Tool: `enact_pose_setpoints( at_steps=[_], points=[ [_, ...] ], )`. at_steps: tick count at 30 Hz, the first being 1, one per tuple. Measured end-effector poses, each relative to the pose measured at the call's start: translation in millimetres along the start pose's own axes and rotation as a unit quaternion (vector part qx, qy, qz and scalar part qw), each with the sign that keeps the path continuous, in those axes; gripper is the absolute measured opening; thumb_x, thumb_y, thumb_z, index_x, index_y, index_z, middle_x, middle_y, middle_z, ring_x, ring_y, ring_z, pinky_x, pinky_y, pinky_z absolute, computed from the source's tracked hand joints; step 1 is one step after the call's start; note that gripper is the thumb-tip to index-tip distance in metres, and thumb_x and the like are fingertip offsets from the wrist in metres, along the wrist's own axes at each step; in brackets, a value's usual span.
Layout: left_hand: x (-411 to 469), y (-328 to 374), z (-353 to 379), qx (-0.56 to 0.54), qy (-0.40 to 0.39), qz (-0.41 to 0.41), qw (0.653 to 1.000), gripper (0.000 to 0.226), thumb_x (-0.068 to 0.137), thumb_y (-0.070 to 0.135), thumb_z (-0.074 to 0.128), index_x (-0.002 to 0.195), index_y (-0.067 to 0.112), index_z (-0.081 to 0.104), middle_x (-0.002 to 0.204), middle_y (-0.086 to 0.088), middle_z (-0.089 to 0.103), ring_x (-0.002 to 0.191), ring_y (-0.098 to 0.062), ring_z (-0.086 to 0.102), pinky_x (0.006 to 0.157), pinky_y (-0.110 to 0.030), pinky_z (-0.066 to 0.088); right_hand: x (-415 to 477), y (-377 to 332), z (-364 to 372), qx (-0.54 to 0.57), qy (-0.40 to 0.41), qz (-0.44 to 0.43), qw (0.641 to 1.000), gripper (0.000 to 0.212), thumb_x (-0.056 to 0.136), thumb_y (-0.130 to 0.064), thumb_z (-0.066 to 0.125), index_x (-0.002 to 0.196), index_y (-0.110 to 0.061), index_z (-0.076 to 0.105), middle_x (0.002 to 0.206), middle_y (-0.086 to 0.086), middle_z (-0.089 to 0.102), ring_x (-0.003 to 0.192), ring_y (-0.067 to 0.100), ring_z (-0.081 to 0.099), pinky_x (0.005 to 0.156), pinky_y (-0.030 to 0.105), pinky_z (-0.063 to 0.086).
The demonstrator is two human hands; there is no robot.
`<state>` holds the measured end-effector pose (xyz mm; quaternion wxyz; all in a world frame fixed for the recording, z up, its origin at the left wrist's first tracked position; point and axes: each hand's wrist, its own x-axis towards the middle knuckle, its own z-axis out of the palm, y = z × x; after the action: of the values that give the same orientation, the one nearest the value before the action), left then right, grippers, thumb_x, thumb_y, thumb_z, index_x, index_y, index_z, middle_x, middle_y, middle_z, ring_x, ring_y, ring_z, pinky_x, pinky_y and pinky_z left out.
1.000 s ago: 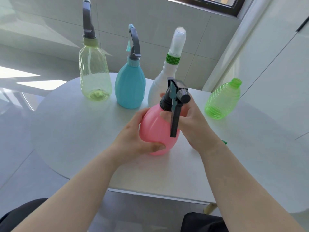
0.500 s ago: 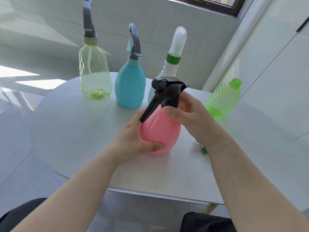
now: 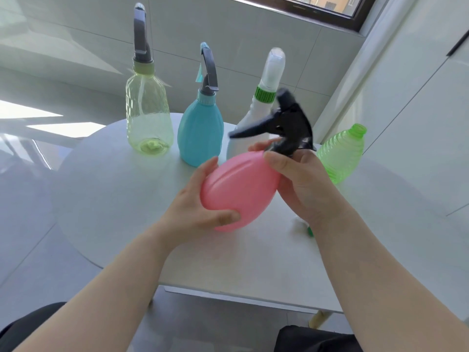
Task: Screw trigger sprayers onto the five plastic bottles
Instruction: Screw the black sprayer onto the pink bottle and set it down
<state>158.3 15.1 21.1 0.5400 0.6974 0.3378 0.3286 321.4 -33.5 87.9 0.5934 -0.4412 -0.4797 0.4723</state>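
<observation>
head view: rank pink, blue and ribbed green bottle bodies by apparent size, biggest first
1. pink bottle, though it is nearest the camera, so inflated.
2. blue bottle.
3. ribbed green bottle, farthest right, tilted, no sprayer.

Round white table (image 3: 106,189), grey tiled wall (image 3: 228,34), dark window frame (image 3: 330,13) top rt, sunlit floor (image 3: 30,115)

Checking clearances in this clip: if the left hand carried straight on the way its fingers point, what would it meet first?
Likely the blue spray bottle: the left hand, cupping the tilted pink bottle, points up and away toward it. Depth is unclear.
</observation>
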Motion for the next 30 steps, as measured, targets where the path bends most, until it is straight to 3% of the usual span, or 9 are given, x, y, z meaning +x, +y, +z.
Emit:
enact_pose_setpoints(
  at_steps=[3, 6, 9, 12, 14, 17, 22, 25, 30],
  points=[
    [-1, -1, -8, -0.132, -0.004, -0.010, 0.991, 0.104, 0.024, 0.067, 0.073, 0.118, 0.041, 0.038, 0.115, 0.018, 0.053, 0.097, 0.005, 0.056, 0.077, -0.013, 0.047, 5, -7, -3, 0.100, 0.035, -0.009, 0.994, 0.020, 0.067, -0.005, 0.052, 0.060, -0.022, 0.059, 0.065, -0.009, 0.066, 0.077, 0.011, 0.060, 0.074, 0.023, 0.050],
    [-3, -4, -6, -0.276, -0.061, -0.042, 0.958, 0.090, 0.026, 0.067, 0.077, 0.105, 0.032, 0.052, 0.097, 0.015, 0.071, 0.091, -0.003, 0.065, 0.070, -0.021, 0.054, 8, -8, -3, 0.157, 0.039, -0.016, 0.987, 0.026, 0.067, -0.005, 0.047, 0.054, -0.024, 0.056, 0.062, -0.008, 0.064, 0.076, 0.011, 0.063, 0.072, 0.023, 0.052],
    [-6, -7, 2, -0.372, -0.109, -0.087, 0.918, 0.083, 0.026, 0.061, 0.081, 0.100, 0.032, 0.057, 0.094, 0.005, 0.073, 0.089, -0.018, 0.068, 0.064, -0.033, 0.058, 10, -9, -1, 0.135, 0.043, -0.030, 0.990, 0.022, 0.070, -0.008, 0.047, 0.062, -0.023, 0.061, 0.061, -0.009, 0.064, 0.070, 0.009, 0.063, 0.068, 0.021, 0.052],
    [-7, -7, 8, -0.393, -0.086, -0.082, 0.912, 0.084, 0.026, 0.058, 0.083, 0.101, 0.030, 0.056, 0.092, 0.006, 0.073, 0.088, -0.016, 0.068, 0.063, -0.033, 0.058, 12, -7, -1, 0.063, 0.080, -0.019, 0.995, 0.018, 0.071, -0.018, 0.054, 0.060, -0.023, 0.068, 0.056, -0.013, 0.064, 0.060, 0.002, 0.059, 0.063, 0.019, 0.049],
    [-6, -5, 10, -0.369, -0.058, -0.053, 0.926, 0.085, 0.027, 0.058, 0.083, 0.102, 0.028, 0.055, 0.093, 0.011, 0.073, 0.090, -0.010, 0.067, 0.064, -0.026, 0.056, 12, -3, 0, 0.053, 0.113, -0.008, 0.992, 0.024, 0.072, -0.020, 0.057, 0.049, -0.023, 0.065, 0.057, -0.013, 0.064, 0.060, 0.002, 0.058, 0.066, 0.021, 0.047],
    [-5, -1, 9, -0.317, -0.031, -0.008, 0.948, 0.091, 0.028, 0.060, 0.082, 0.108, 0.026, 0.053, 0.096, 0.012, 0.071, 0.093, -0.006, 0.064, 0.068, -0.021, 0.054, 12, 3, 4, 0.059, 0.163, -0.004, 0.985, 0.015, 0.069, -0.024, 0.056, 0.059, -0.019, 0.067, 0.066, -0.008, 0.069, 0.065, 0.006, 0.061, 0.066, 0.024, 0.049],
    [-4, 3, 6, -0.228, -0.007, 0.054, 0.972, 0.110, 0.031, 0.060, 0.081, 0.124, 0.017, 0.042, 0.116, -0.006, 0.057, 0.103, -0.016, 0.058, 0.072, -0.024, 0.052, 14, 5, 9, 0.065, 0.223, 0.021, 0.973, 0.016, 0.076, -0.017, 0.055, 0.068, -0.014, 0.068, 0.080, 0.000, 0.069, 0.069, 0.010, 0.061, 0.067, 0.026, 0.048],
    [-4, 2, 0, -0.164, -0.023, 0.037, 0.986, 0.109, 0.022, 0.063, 0.079, 0.118, 0.029, 0.041, 0.114, 0.002, 0.054, 0.102, -0.011, 0.055, 0.074, -0.022, 0.052, 12, 1, 6, 0.058, 0.187, 0.018, 0.981, 0.017, 0.083, -0.012, 0.051, 0.071, -0.012, 0.063, 0.077, -0.003, 0.072, 0.070, 0.007, 0.064, 0.070, 0.025, 0.051],
    [-5, 2, -6, 0.058, -0.051, 0.018, 0.997, 0.108, 0.028, 0.058, 0.069, 0.126, 0.046, 0.024, 0.116, 0.021, 0.040, 0.099, -0.001, 0.045, 0.073, 0.004, 0.034, 5, -8, 4, -0.036, 0.033, -0.005, 0.999, 0.027, 0.073, -0.012, 0.053, 0.050, -0.024, 0.061, 0.071, -0.011, 0.073, 0.069, 0.001, 0.063, 0.064, 0.016, 0.051]
  ],
)
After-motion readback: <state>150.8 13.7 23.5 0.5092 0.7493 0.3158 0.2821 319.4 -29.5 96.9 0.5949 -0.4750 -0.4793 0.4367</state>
